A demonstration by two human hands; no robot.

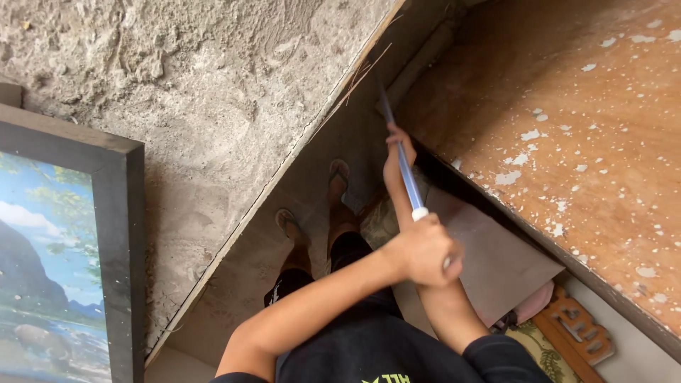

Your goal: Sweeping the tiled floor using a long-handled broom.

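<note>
A long blue and white stick (406,177) runs from in front of me down toward the dark gap between the wall and a table. My left hand (424,252) is closed around its white upper end. My right hand (395,152) grips the stick lower down, close to the table's edge. A few thin straw strands (367,66) show near the stick's far end, which is lost in shadow. Both my feet in sandals (312,206) stand on the floor below.
A rough concrete wall (198,92) fills the upper left. A dark-framed landscape picture (64,248) leans at left. A brown wooden tabletop (567,142) with white flecks is at right, with a grey board (496,262), a pink thing (535,303) and a carved wooden piece (578,333) below it.
</note>
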